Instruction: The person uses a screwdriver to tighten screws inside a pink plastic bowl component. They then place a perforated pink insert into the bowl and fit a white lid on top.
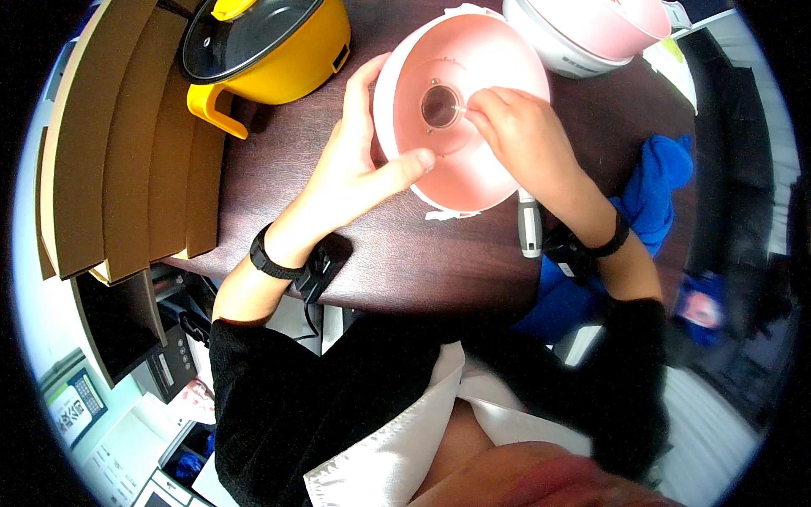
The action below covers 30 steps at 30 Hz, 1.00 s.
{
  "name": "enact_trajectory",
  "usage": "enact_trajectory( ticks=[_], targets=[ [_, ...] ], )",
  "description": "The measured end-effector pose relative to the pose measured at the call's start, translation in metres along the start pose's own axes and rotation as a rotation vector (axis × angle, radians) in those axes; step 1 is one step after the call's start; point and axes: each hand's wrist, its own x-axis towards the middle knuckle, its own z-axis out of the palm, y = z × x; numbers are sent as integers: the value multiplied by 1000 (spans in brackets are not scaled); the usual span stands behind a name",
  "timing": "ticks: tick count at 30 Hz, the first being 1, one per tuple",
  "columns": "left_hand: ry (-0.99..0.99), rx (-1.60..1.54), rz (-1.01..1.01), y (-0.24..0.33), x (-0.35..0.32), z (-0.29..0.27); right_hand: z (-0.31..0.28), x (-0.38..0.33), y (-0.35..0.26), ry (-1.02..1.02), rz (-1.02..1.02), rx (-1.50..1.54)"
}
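Note:
My left hand [353,173] grips the left rim of a pink bowl-shaped shell [486,182] with a white outer side, thumb over the near edge. The shell lies tilted on the dark wood table, its hollow side facing me. At its bottom is a round hole [440,107] with small metal dots around it. My right hand [524,139] reaches inside with thumb and fingers pinched at the hole's right edge. What they pinch is small and pale, and I cannot make out its kind. Just below the shell's right rim, a screwdriver [530,228] shows its grey and white handle.
A yellow pot [296,59] with a handle and dark lid stands at the far left, beside brown cardboard [127,135]. Another pink and white appliance part [583,38] sits at the far right. A blue cloth [655,182] lies along the right of the table [405,270].

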Motion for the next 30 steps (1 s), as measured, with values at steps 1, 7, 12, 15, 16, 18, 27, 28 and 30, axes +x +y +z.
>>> enact_trajectory(
  ticks=[1,7,12,15,16,18,27,28,30],
  targets=[
    [0,4,-3,0,0,0,-1,1,-1,0,-10,-8],
    [2,6,-1,0,0,0,-2,2,0,-17,-13,-26],
    [4,2,-11,1,0,1,0,1,1,-24,10,-21],
    [1,10,3,-1,-1,-1,-1,1,1,-31,14,0],
    [0,7,6,-1,-1,-1,-1,1,1,-27,11,6],
    [-3,5,5,-1,-1,0,-1,0,1,-13,0,22],
    [5,-18,-16,1,-1,0,-2,1,2,-11,1,51],
    [4,-18,-8,0,0,0,-1,1,2,-15,6,49],
    [4,-19,-4,0,0,1,-1,1,2,-17,9,46]
  ],
)
